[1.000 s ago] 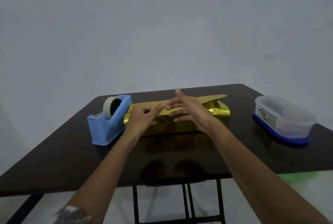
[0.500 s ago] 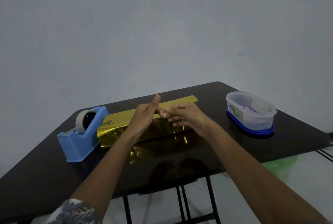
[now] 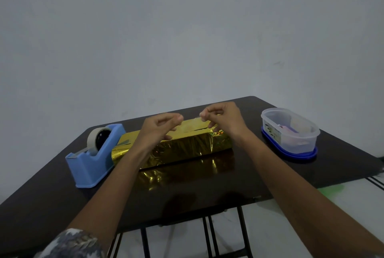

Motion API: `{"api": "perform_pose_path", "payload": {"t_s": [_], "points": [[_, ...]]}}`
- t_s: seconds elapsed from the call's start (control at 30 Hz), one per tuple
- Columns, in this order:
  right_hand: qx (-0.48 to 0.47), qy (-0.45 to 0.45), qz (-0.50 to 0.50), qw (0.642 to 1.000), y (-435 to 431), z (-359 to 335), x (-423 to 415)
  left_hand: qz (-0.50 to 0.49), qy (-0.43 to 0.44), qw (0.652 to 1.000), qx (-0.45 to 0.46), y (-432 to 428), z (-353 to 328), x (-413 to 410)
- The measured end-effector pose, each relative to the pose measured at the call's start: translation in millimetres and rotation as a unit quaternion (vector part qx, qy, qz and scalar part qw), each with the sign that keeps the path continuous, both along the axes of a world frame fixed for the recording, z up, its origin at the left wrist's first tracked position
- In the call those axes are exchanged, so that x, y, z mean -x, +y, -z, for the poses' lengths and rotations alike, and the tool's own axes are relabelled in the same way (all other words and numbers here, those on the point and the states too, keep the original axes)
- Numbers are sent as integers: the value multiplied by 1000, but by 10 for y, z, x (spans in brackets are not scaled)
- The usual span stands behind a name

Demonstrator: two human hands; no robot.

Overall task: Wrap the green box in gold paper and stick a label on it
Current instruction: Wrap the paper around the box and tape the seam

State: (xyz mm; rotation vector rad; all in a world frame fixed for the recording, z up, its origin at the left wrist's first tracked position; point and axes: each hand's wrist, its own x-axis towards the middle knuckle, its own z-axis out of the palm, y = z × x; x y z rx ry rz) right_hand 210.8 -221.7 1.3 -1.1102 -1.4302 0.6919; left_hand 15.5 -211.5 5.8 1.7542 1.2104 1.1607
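a box wrapped in gold paper (image 3: 182, 145) lies lengthwise across the middle of a dark table (image 3: 207, 191), its long side facing the person. the green of the box itself does not show; gold paper covers every side in view, and its shine reflects in the glossy tabletop just in front. at the left end the paper sticks out loose past the box.

both hands are raised just above the far top edge of the parcel. the left hand (image 3: 158, 127) is curled, thumb and forefinger pinched together on one end of a short strip of clear tape (image 3: 191, 123). the right hand (image 3: 222, 118) is curled the same way, pinching the other end, so the strip is stretched between them over the top of the gold paper. whether the strip touches the paper is hard to tell. a patterned sleeve (image 3: 70, 244) shows at the near left corner.

left of the parcel, touching or just beside its loose end, stands a blue tape holder (image 3: 93, 160) with a pale roll of tape (image 3: 96, 138) in it. well to the right sits a clear plastic tub (image 3: 289, 131) with a blue lid underneath, holding some small things too blurred to name.
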Motion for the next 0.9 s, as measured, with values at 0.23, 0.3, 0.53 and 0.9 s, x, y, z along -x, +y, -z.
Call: {"api": "perform_pose_path", "payload": {"t_s": [0.23,0.3,0.53,0.9], "points": [[24,22,-11,999,10,23,92,30,-51,993,98,52,-12,-69],[29,-34,64,997,57,73,31,10,-62,990,124,86,-16,-11],[231,82,101,964,324,269,-271,11,-98,985,138,197,-186,168],[334,147,1,931,524,317,-200,-3,-3,979,205,511,-200,-322]]}}
